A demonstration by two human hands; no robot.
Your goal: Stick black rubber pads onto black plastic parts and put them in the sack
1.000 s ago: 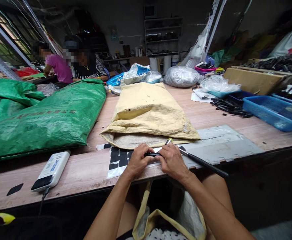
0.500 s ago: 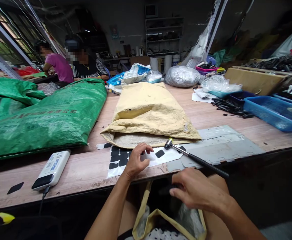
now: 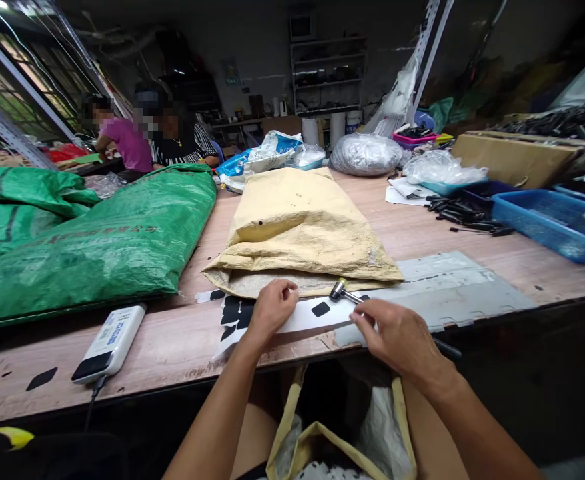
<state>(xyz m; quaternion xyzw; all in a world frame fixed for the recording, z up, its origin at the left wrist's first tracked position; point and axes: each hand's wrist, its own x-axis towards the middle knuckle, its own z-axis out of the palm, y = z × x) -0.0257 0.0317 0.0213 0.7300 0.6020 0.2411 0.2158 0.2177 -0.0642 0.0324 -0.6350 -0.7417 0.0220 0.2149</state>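
Note:
My left hand (image 3: 273, 309) is closed over a white sheet with black rounded-square stickers (image 3: 321, 309), and the sheet is buckled beside it. The fingertips are partly hidden. My right hand (image 3: 397, 337) is bent with thumb and fingers close together, over the handle of a small hammer (image 3: 339, 290). Whether the fingers grip the handle or something small is hidden. The hammer head rests on the sheet near the mouth of a yellow woven sack (image 3: 302, 233). In my lap a second yellow sack (image 3: 342, 440) gapes open, with a dark inside.
A grey flat board (image 3: 462, 287) lies along the front edge. Left are a bulging green sack (image 3: 122, 247) and a white power bank (image 3: 112, 340) with a cable. A blue tray (image 3: 547, 223) and black parts (image 3: 467, 217) lie right. Two people (image 3: 127, 143) sit behind.
My right hand has risen from above the open sack in my lap to the hammer handle. My left hand has curled its fingers, and the sticker sheet has buckled. The hammer has not moved.

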